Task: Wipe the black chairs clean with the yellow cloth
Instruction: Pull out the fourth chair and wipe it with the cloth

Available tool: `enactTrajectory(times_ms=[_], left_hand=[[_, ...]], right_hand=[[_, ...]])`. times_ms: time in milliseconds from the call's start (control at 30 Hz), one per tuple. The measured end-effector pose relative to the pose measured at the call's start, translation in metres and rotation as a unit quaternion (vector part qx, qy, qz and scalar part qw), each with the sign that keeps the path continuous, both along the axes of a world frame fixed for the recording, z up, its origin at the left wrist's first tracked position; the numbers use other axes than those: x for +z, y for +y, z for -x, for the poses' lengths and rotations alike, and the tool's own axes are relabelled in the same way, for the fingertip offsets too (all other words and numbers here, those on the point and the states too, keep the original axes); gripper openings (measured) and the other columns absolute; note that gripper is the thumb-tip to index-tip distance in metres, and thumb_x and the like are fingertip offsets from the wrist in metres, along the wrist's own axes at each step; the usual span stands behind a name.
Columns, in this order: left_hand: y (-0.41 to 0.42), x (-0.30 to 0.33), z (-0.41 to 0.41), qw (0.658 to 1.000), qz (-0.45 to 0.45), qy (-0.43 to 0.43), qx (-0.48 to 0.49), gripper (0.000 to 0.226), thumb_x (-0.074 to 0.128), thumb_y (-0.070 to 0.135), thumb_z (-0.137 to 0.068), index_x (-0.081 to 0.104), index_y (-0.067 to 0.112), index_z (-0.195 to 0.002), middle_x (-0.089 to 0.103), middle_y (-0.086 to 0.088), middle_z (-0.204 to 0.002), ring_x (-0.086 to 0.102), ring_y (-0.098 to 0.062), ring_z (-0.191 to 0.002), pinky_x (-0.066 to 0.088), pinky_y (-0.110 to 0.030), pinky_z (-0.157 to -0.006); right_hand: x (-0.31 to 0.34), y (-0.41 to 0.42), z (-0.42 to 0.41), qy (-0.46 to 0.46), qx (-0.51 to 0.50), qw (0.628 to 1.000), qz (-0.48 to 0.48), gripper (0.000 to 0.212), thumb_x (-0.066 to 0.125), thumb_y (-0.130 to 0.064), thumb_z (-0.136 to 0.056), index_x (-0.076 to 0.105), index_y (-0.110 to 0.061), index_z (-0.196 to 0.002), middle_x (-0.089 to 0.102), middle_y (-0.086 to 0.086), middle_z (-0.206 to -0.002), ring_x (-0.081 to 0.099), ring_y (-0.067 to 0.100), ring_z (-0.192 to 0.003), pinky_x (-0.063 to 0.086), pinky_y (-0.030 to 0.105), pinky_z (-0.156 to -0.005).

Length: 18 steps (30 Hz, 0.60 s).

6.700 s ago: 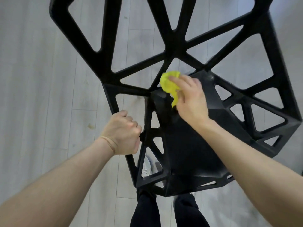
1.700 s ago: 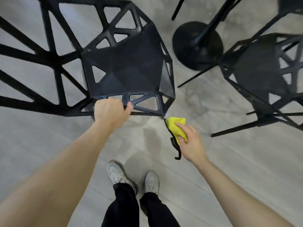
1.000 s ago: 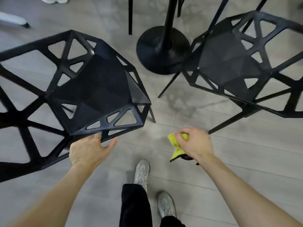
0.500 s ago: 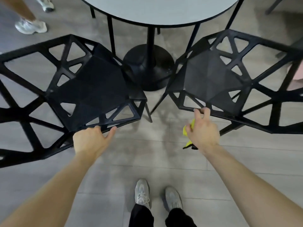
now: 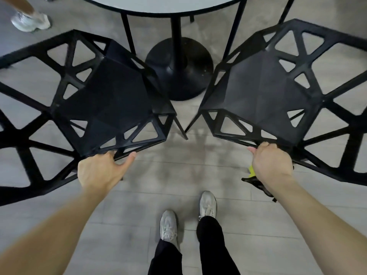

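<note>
Two black lattice chairs stand side by side with their seats towards me. The left chair [image 5: 103, 100] has my left hand [image 5: 100, 171] on its near edge, fingers curled under the rim and thumb stretched along it. My right hand [image 5: 271, 163] grips the near rim of the right chair [image 5: 264, 92]. The yellow cloth [image 5: 251, 171] is tucked under that hand; only a small yellow corner and its dark edge show below the palm.
A round grey table [image 5: 158, 5] on a black pedestal base [image 5: 179, 68] stands behind the chairs. Another person's shoe [image 5: 29, 21] is at the top left. My own feet [image 5: 188, 213] are on the grey plank floor between the chairs.
My right hand has moved right and forward and taken hold of the right chair's rim, with the cloth beneath it. Both chairs now look closer. My left hand stays on the left chair.
</note>
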<state>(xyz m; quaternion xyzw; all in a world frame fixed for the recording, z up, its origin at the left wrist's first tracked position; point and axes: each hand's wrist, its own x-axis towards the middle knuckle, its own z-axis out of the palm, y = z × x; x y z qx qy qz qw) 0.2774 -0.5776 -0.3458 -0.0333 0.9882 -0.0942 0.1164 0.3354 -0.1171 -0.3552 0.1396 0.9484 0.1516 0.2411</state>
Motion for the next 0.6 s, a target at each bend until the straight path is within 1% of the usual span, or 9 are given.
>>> enactTrajectory(times_ms=[100, 233, 333, 367, 400, 467, 500, 567, 600], left_hand=[[0.003, -0.006, 0.005, 1.000, 0.010, -0.004, 0.008, 0.083, 0.031, 0.096, -0.088, 0.053, 0.022, -0.057, 0.040, 0.002, -0.038, 0.042, -0.026, -0.044, 0.036, -0.033, -0.055], [0.009, -0.010, 0.015, 1.000, 0.028, -0.012, 0.006, 0.087, 0.026, 0.096, -0.089, 0.053, 0.020, -0.057, 0.045, -0.002, -0.041, 0.045, -0.026, -0.043, 0.036, -0.032, -0.054], [0.013, -0.010, 0.018, 0.999, 0.028, -0.035, 0.005, 0.091, 0.020, 0.094, -0.092, 0.059, 0.016, -0.063, 0.051, -0.004, -0.048, 0.049, -0.027, -0.048, 0.036, -0.033, -0.055], [0.014, -0.007, 0.019, 0.998, 0.032, -0.053, 0.005, 0.094, 0.017, 0.093, -0.093, 0.065, 0.014, -0.074, 0.058, -0.006, -0.057, 0.056, -0.029, -0.056, 0.041, -0.035, -0.058], [0.015, -0.004, 0.019, 0.997, 0.044, -0.069, 0.000, 0.095, 0.019, 0.090, -0.094, 0.070, 0.010, -0.092, 0.068, -0.010, -0.075, 0.064, -0.033, -0.072, 0.048, -0.038, -0.067], [0.025, 0.011, 0.017, 0.994, 0.060, -0.086, -0.025, 0.088, 0.039, 0.083, -0.096, 0.060, 0.005, -0.131, 0.068, -0.016, -0.120, 0.063, -0.037, -0.113, 0.050, -0.048, -0.096], [0.036, 0.027, 0.012, 0.993, 0.041, -0.097, -0.048, 0.087, 0.053, 0.078, -0.094, 0.052, 0.004, -0.140, 0.062, -0.016, -0.133, 0.057, -0.037, -0.125, 0.046, -0.050, -0.106], [0.065, 0.065, -0.004, 0.983, -0.085, -0.138, -0.088, 0.091, 0.075, 0.068, -0.085, 0.045, 0.009, -0.149, 0.056, -0.014, -0.146, 0.051, -0.035, -0.136, 0.042, -0.050, -0.114], [0.080, 0.085, -0.016, 0.962, -0.181, -0.179, -0.095, 0.097, 0.082, 0.064, -0.080, 0.042, 0.016, -0.154, 0.053, -0.011, -0.152, 0.048, -0.033, -0.142, 0.041, -0.049, -0.117]], right_hand=[[-0.001, 0.010, -0.008, 0.006, -0.012, 1.000, -0.001, 0.051, 0.036, -0.050, -0.109, 0.055, -0.003, -0.096, 0.063, 0.015, -0.079, 0.067, 0.030, -0.058, 0.008, 0.026, -0.043], [-0.002, 0.012, -0.002, 0.025, -0.020, 0.999, -0.002, 0.046, 0.045, -0.043, -0.109, 0.055, 0.000, -0.096, 0.062, 0.017, -0.077, 0.064, 0.030, -0.058, 0.020, 0.026, -0.043], [-0.002, 0.007, -0.001, -0.017, -0.006, 0.999, -0.029, 0.063, 0.014, -0.043, -0.112, 0.059, 0.001, -0.118, 0.062, 0.014, -0.101, 0.063, 0.026, -0.085, 0.026, 0.031, -0.045], [0.004, 0.001, -0.001, -0.020, -0.016, 1.000, -0.010, 0.066, 0.012, -0.044, -0.112, 0.056, 0.002, -0.127, 0.060, 0.016, -0.110, 0.063, 0.027, -0.091, 0.032, 0.032, -0.048], [0.015, -0.006, -0.001, -0.011, -0.038, 0.999, 0.026, 0.063, 0.021, -0.048, -0.112, 0.051, 0.003, -0.134, 0.059, 0.019, -0.117, 0.065, 0.031, -0.093, 0.037, 0.033, -0.053], [0.041, -0.025, -0.001, 0.037, -0.104, 0.985, 0.130, 0.056, 0.045, -0.049, -0.109, 0.048, -0.001, -0.138, 0.056, 0.021, -0.125, 0.069, 0.039, -0.094, 0.047, 0.039, -0.064], [0.057, -0.036, -0.002, 0.060, -0.137, 0.972, 0.183, 0.053, 0.052, -0.047, -0.106, 0.052, -0.005, -0.138, 0.057, 0.021, -0.129, 0.069, 0.041, -0.100, 0.051, 0.042, -0.073], [0.095, -0.053, -0.001, 0.090, -0.217, 0.920, 0.313, 0.040, 0.059, -0.044, -0.104, 0.065, -0.012, -0.128, 0.065, 0.014, -0.128, 0.066, 0.035, -0.115, 0.050, 0.039, -0.089], [0.119, -0.060, 0.000, 0.096, -0.254, 0.884, 0.380, 0.032, 0.061, -0.043, -0.103, 0.070, -0.016, -0.118, 0.070, 0.007, -0.119, 0.067, 0.030, -0.114, 0.047, 0.032, -0.087]])
